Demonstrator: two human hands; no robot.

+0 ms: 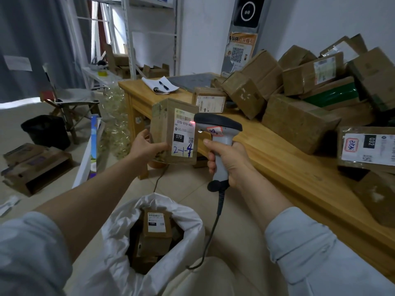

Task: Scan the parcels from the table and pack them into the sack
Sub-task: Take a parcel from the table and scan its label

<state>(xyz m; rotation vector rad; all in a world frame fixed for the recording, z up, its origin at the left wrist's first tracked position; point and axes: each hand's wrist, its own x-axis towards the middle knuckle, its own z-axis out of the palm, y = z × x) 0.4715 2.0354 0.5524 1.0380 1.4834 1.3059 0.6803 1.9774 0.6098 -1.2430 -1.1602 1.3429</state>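
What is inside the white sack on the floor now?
Inside the white sack a labelled parcel lies on top of other brown boxes. How many lie beneath is hidden by them and the sack's folds.

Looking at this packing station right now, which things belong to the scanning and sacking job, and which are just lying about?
Job: parcel in the left hand; scanner in the right hand; white sack holding packed parcels; pile of parcels on the wooden table.

Lying about: notepad with pen; folding chair; black bin; cardboard boxes on the floor.
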